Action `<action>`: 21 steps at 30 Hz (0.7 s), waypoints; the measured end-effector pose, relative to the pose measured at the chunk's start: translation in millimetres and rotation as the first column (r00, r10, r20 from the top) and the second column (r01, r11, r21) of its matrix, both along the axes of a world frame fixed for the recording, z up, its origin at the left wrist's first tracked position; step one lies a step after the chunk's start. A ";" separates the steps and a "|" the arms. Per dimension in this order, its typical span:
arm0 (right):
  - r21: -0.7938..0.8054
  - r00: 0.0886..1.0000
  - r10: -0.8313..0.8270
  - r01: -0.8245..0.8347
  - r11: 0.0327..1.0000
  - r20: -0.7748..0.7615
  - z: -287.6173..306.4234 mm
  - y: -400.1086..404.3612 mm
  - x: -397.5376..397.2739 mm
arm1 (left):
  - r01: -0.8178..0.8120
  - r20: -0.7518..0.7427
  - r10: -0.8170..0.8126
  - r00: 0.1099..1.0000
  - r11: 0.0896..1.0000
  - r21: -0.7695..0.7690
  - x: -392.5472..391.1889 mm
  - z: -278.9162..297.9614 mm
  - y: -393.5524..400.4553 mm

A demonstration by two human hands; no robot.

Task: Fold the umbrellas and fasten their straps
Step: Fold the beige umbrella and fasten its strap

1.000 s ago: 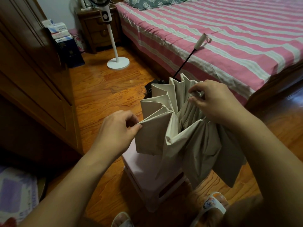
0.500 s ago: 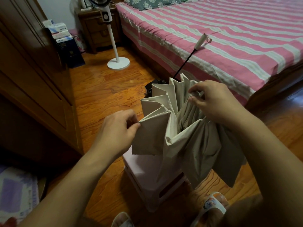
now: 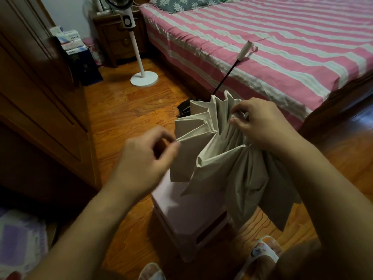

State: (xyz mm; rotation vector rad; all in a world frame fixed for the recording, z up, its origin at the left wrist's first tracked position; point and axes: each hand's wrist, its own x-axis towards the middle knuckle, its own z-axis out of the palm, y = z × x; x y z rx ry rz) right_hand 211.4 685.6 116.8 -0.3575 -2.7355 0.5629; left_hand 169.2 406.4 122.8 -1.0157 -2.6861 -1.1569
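A beige umbrella (image 3: 220,164) hangs half collapsed in front of me, its canopy in loose pleats above a pink stool. Its black shaft (image 3: 226,77) runs up toward the bed and ends in a white handle (image 3: 244,51) lying on the bedspread. My left hand (image 3: 145,162) is blurred; its curled fingers pinch the tip of the leftmost pleat. My right hand (image 3: 262,124) grips the gathered fabric and rib ends at the top right of the canopy. The strap is not visible.
The pink stool (image 3: 181,211) stands on the wooden floor right below the umbrella. A pink striped bed (image 3: 292,37) fills the right, a wardrobe (image 3: 40,98) the left. A white fan stand (image 3: 143,78) and stacked boxes (image 3: 74,45) are behind. My slippered foot (image 3: 262,251) is beside the stool.
My left hand has shifted slightly up and right with the pleat tip, drawing the left folds closer together. My right hand has stayed in the same grip.
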 end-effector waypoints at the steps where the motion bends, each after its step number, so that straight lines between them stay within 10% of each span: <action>1: -0.001 1.000 -0.004 0.004 1.000 -0.001 -0.5 -0.8 -0.8 | 0.084 -0.003 -0.084 0.996 0.996 -0.019 8.0 -3.3 5.9; 5: 0.017 1.000 -0.011 0.011 1.000 -0.007 -1.5 -4.5 -2.5 | 0.139 -0.118 -0.178 0.977 0.950 -0.280 23.6 -25.8 29.1; 21: -0.018 0.996 -0.090 0.090 0.996 0.017 2.6 7.2 2.1 | 0.168 -0.225 -0.270 0.936 0.905 -0.390 3.8 -14.7 -3.7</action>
